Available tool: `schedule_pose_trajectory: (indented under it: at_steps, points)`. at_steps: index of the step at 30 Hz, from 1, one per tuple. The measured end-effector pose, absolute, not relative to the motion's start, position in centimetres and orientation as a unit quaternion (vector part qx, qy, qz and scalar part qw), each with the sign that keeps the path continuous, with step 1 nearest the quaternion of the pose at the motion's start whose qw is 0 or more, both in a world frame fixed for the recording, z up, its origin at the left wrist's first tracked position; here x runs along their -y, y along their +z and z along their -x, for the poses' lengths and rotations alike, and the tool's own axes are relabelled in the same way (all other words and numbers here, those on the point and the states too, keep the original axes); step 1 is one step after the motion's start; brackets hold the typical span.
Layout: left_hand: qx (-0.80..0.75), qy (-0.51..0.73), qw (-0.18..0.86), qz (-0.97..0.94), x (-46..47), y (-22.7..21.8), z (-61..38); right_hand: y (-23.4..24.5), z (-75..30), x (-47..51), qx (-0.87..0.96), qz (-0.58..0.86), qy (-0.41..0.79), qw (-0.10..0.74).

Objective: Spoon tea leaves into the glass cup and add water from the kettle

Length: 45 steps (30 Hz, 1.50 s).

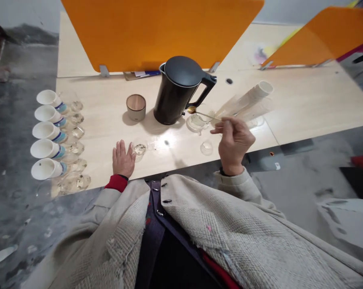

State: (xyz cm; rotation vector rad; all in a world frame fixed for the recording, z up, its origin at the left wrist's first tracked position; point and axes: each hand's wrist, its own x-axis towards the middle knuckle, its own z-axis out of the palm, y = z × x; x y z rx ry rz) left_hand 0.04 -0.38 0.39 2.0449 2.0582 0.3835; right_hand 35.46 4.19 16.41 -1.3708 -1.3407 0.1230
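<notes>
My right hand (235, 138) pinches the thin handle of a spoon (191, 109), whose bowl holds something amber. The bowl is over or just beside a low clear glass vessel (196, 123), right of a black electric kettle (178, 90). Below the vessel is a small clear glass piece (206, 147), perhaps a lid or cup. My left hand (123, 159) lies on the table with its fingers stretched out. Right beside its thumb is a small clear cup (139, 148) with dark bits in it.
Several paper cups (47, 148) and clear cups (76, 148) line the table's left end. A grey canister (136, 107) stands left of the kettle. A clear sleeve of stacked cups (247, 100) lies at the right. An orange divider (163, 36) rises behind.
</notes>
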Motion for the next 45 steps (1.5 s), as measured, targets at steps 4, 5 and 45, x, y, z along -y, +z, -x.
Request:
schedule_pose_trajectory:
  at_steps: [4,5,45]
  points:
    - [-0.695,0.141,0.108,-0.697,0.3,0.1,0.2,13.7,-39.8,-7.5,0.521,0.665,-0.008,0.534]
    - [-0.694,0.140,0.109,-0.697,0.2,0.1,0.2,12.8,-40.3,-8.4,0.518,0.683,0.001,0.515]
    - [-0.702,0.125,0.145,-0.686,0.3,1.2,-0.2,2.0,-23.4,-5.3,0.814,0.557,0.152,0.065]
